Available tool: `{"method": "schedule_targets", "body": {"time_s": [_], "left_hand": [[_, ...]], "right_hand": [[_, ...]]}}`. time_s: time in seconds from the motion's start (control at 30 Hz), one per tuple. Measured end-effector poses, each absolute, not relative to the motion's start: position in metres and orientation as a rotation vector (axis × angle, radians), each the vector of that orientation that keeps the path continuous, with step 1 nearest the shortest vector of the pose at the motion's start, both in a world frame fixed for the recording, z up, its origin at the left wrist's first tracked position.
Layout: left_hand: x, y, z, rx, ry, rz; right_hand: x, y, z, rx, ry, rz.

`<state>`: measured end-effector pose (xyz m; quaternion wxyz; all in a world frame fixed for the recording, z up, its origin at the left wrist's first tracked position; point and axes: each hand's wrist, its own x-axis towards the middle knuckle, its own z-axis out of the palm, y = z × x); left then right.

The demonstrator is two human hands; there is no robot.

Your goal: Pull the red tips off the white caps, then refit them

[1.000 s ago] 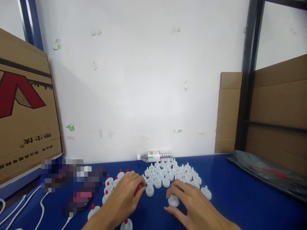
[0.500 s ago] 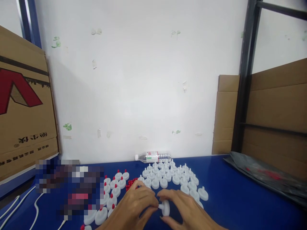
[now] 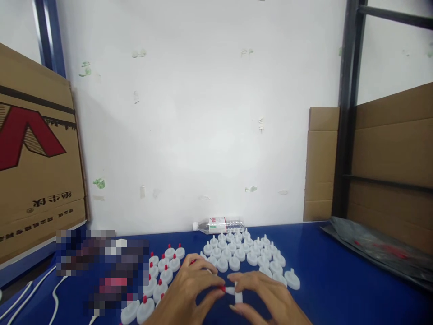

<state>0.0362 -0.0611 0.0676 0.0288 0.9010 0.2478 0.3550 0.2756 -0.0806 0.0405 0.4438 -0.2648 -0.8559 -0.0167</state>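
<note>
My right hand (image 3: 267, 300) holds a white plastic cap (image 3: 238, 293) on its side, spout pointing left. My left hand (image 3: 189, 293) pinches a small red tip (image 3: 222, 289) against that spout. Both hands meet low at the front of the blue table (image 3: 338, 284). Behind them lies a cluster of several plain white caps (image 3: 243, 253). To the left stand several white caps with red tips fitted (image 3: 162, 271). A few loose red tips (image 3: 192, 262) show just behind my left hand.
A clear water bottle (image 3: 218, 224) lies on its side against the white wall. A large cardboard box (image 3: 37, 158) stands at the left, cardboard sheets (image 3: 389, 153) and a grey plastic bag (image 3: 379, 248) at the right. White cables (image 3: 34, 289) run along the front left.
A second ago my left hand lay on the red tips and my right hand on a white cap. Both hands drew together toward me, and the red tip now meets the cap's spout.
</note>
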Motion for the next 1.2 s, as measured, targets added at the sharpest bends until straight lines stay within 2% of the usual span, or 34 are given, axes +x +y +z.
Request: {"method": "schedule_targets", "body": {"time_s": [0.23,0.33,0.7,0.93,1.0,1.1,1.2], "left_hand": [[0.044,-0.049,0.046,2.807,0.655,1.226],[0.047,-0.047,0.041,2.777,0.676,1.168],[0.049,-0.074,0.079,2.58,0.825,1.003],[0.019,-0.048,0.093,2.851,1.089,1.163],[-0.002,-0.031,0.098,3.058,1.367,1.03],[-0.036,-0.008,0.1,3.054,2.006,0.552],[-0.063,0.005,0.096,2.931,2.241,0.254]], "right_hand": [[0.275,-0.085,0.051,-0.619,-2.13,-0.067],[0.275,-0.085,0.054,-0.529,-2.148,-0.114],[0.271,-0.083,0.05,-0.537,-2.131,-0.252],[0.278,-0.079,0.055,-0.961,-2.284,-0.222],[0.284,-0.074,0.054,-1.094,-2.279,-0.232],[0.291,-0.067,0.051,-1.181,-2.269,-0.239],[0.294,-0.063,0.049,-1.127,-2.319,-0.27]]}}
